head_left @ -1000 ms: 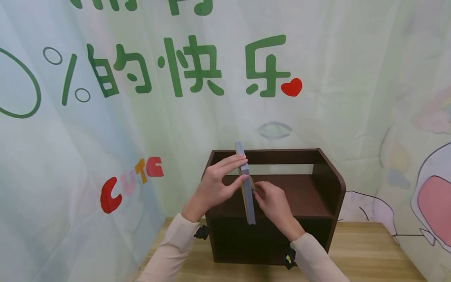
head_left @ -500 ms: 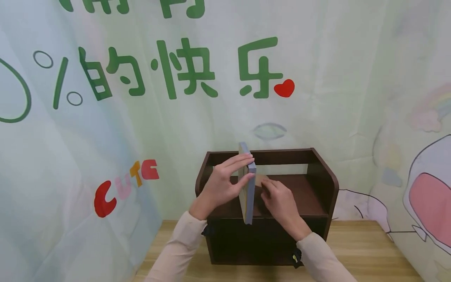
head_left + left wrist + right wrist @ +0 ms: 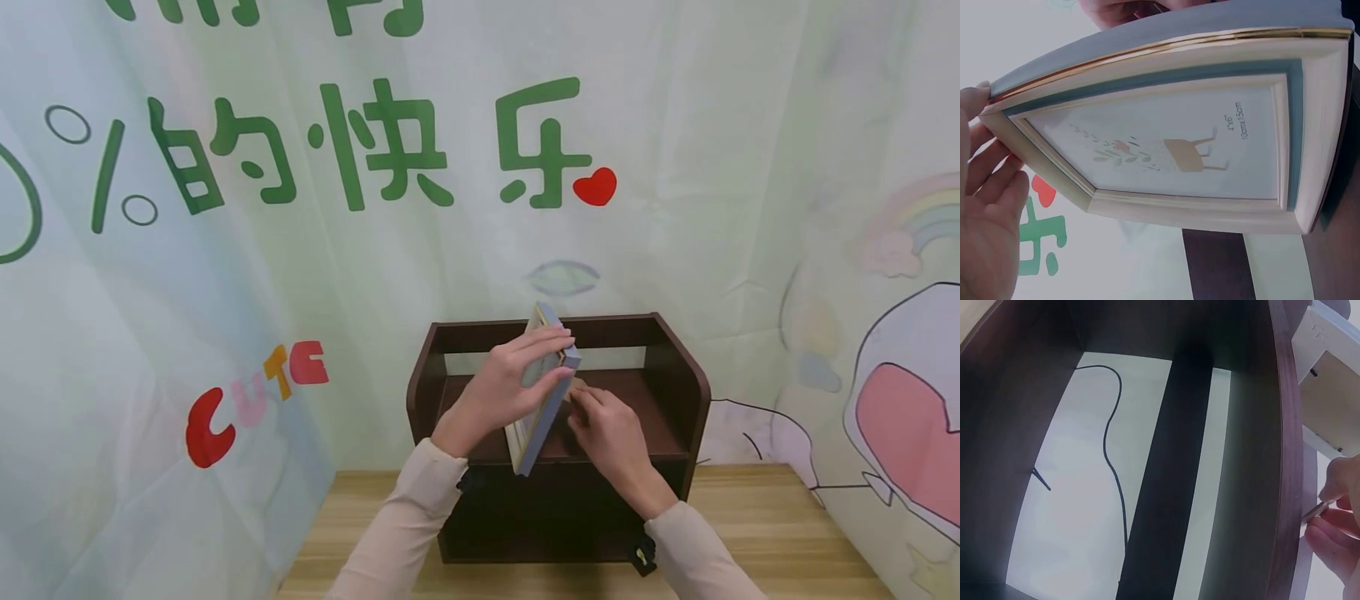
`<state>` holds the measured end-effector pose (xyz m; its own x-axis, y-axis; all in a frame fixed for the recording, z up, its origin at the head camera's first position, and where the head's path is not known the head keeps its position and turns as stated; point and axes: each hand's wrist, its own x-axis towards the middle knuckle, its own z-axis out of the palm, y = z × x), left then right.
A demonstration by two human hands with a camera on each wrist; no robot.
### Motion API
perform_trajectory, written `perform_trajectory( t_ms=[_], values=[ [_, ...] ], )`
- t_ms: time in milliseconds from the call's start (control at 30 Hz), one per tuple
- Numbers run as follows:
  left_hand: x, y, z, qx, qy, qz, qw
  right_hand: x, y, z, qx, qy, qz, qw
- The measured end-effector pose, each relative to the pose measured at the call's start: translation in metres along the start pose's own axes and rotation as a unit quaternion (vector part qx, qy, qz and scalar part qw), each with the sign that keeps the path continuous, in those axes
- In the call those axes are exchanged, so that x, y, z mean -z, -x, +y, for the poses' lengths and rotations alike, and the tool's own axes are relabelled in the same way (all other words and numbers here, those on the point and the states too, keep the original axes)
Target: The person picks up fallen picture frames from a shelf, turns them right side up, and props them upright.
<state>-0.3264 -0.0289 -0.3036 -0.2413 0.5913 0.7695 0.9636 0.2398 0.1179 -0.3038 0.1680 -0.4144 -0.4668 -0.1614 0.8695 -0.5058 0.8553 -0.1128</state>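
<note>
A photo frame [image 3: 550,414] with a blue-grey side edge stands tilted over the upper board of the dark brown shelf unit [image 3: 684,392]. My left hand [image 3: 512,379] grips its upper corner, thumb on the near edge and fingers over the top. In the left wrist view, the cream front of the photo frame [image 3: 1072,175] shows a plant-pot print behind the pane. Behind it, my right hand [image 3: 611,429] pinches a thin brown flap [image 3: 576,388] at the frame's back. In the right wrist view, fingertips of the right hand [image 3: 1335,519] hold that thin piece by its edge.
The shelf unit stands on a wood-grain table [image 3: 780,517] against a printed curtain [image 3: 720,208]. A black cable [image 3: 1107,440] shows through the unit's lower compartment, past a dark crossbar [image 3: 1175,475]. Side panels rise on both sides of the upper board.
The photo frame has turned from nearly edge-on, so its front now shows on the left, and its top leans right. Both hands have shifted right with it, relative to the shelf unit.
</note>
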Motion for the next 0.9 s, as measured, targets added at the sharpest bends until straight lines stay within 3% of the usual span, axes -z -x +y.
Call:
perform_trajectory(
  t_ms=[600,900],
  values=[
    [-0.013,-0.007,0.003,0.006,-0.006,-0.044,0.999,-0.005,0.009,-0.001,-0.034,-0.006,-0.001,0.999],
    [-0.016,-0.006,0.003,0.014,0.004,-0.044,0.9989,-0.005,0.012,-0.001,-0.045,-0.016,-0.004,0.999]
  ],
)
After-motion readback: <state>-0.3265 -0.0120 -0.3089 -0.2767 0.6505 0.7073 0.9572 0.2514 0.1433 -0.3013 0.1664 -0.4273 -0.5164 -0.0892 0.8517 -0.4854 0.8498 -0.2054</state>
